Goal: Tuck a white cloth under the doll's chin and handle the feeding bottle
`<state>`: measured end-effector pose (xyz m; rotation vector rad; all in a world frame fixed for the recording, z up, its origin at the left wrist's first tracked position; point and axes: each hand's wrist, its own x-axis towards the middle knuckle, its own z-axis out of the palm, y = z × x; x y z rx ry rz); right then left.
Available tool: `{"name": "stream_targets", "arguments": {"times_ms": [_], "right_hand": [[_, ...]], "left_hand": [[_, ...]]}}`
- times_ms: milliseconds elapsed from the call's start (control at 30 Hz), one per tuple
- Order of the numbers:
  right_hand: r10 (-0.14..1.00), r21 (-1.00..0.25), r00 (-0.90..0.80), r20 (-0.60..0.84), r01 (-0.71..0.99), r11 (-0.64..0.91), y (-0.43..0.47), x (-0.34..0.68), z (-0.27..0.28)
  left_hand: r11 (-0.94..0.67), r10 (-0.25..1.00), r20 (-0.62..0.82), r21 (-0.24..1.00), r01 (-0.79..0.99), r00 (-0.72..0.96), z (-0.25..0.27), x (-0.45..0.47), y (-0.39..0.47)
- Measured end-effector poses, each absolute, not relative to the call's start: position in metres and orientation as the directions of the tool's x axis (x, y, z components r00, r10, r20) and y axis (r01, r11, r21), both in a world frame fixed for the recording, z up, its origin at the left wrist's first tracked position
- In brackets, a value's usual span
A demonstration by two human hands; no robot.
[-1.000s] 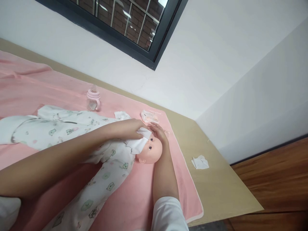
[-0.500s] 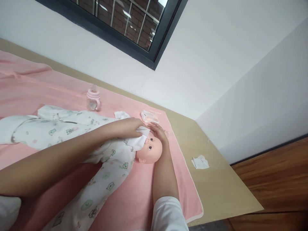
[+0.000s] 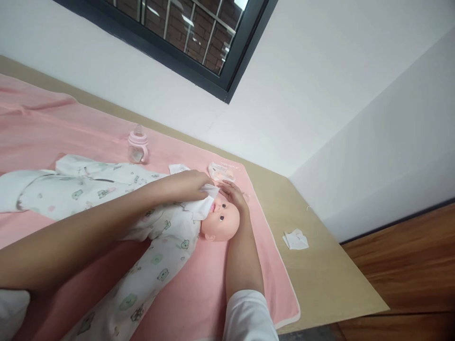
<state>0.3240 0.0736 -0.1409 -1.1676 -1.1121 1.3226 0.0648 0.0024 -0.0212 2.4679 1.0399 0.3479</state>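
The doll (image 3: 177, 232) in the patterned white outfit lies from the left edge to the centre of the frame, in the same place as a second ago, but its mouth now shows where it was covered. The left hand (image 3: 192, 183), at centre, has shifted slightly up and left; its thumb and fingers are closed on a white cloth (image 3: 202, 209), whose edge has drawn back toward the doll's chin. The right hand (image 3: 234, 195) has stayed put, its fingers loosely curved and open against the far side of the doll's head.

White walls (image 3: 302, 85) fill the upper right. A pink blanket (image 3: 199, 293) spreads from left to lower centre over a tan table (image 3: 330, 274). A dark window frame (image 3: 227, 85) crosses the top; brown wood panelling (image 3: 408, 251) stands lower right. A baby bottle (image 3: 138, 148) stands left of centre, a folded tissue (image 3: 296, 239) lies right of centre, and a clear packet (image 3: 221, 171) lies just above the right hand.
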Motion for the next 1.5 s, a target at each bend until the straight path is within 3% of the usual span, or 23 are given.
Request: {"name": "stream_targets", "arguments": {"times_ms": [667,1500], "right_hand": [[0.998,-0.991,-0.015,-0.066,-0.117,-0.067,0.074,0.322,-0.141],[0.998,-0.991,-0.009,-0.063,-0.116,-0.063,0.072,0.321,-0.141]], "left_hand": [[-0.644,0.642,-0.079,0.484,0.592,0.763,-0.017,0.061,-0.008],[-0.638,0.71,-0.024,0.4,0.658,0.703,-0.017,0.063,-0.001]]}}
